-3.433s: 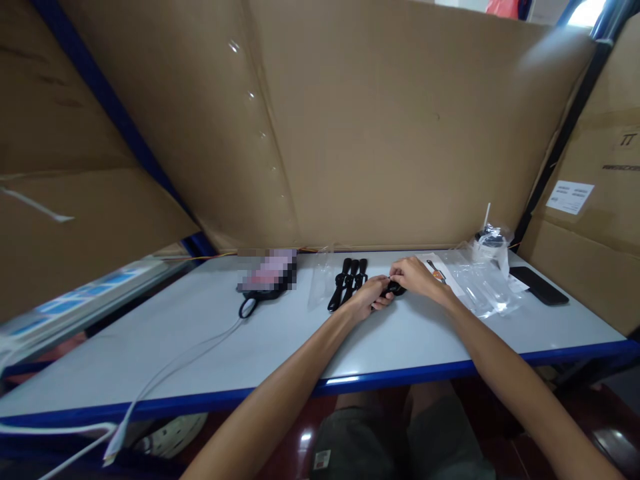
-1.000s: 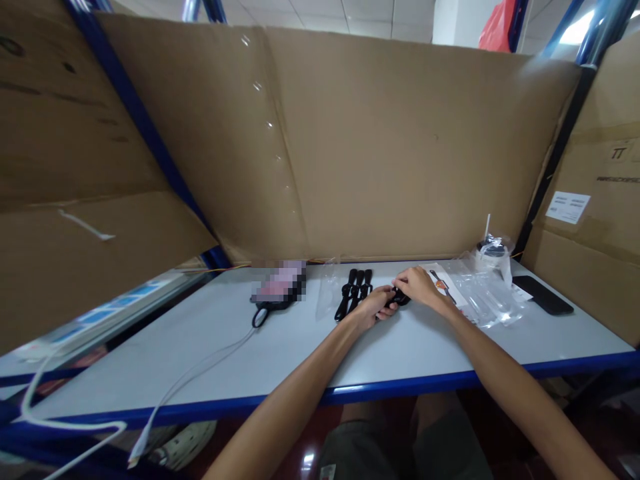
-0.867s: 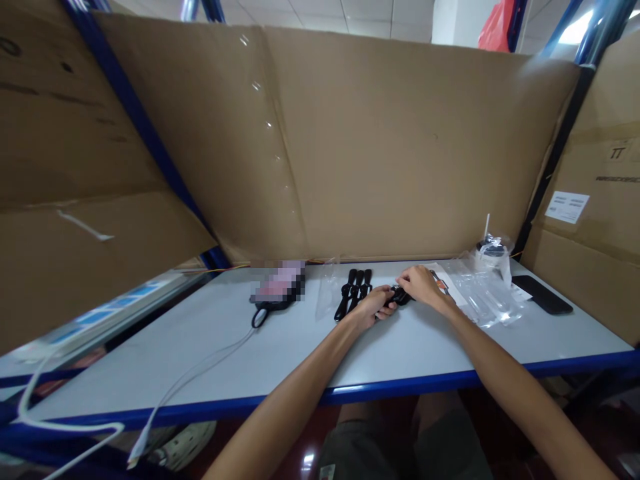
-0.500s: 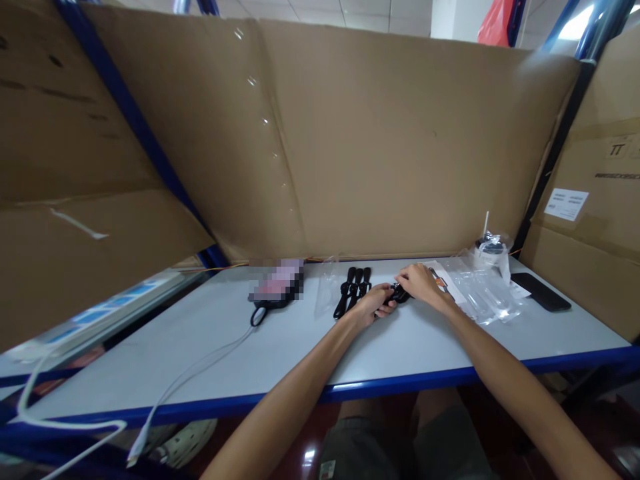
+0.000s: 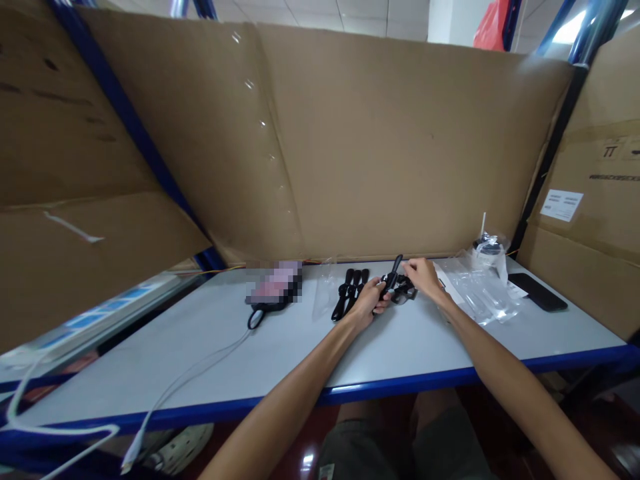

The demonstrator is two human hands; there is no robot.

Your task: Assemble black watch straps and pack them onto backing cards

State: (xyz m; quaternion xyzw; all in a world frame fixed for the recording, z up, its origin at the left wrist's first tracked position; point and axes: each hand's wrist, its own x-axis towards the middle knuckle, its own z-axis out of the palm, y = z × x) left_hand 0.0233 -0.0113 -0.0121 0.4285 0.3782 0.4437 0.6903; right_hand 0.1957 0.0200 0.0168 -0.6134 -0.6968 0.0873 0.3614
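My left hand (image 5: 371, 298) still clamped on black rod (image 5: 397, 263), now sticking up in view; right hand (image 5: 421, 275) shifted outward, can't tell its grip.

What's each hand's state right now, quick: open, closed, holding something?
Left hand: closed, holding a slim black piece.
Right hand: fingers curled near that piece; whether they grip anything cannot be told.

Ceiling light (image 5: 570, 30) glares upper right; the dim floor (image 5: 300, 433) seems blurred.
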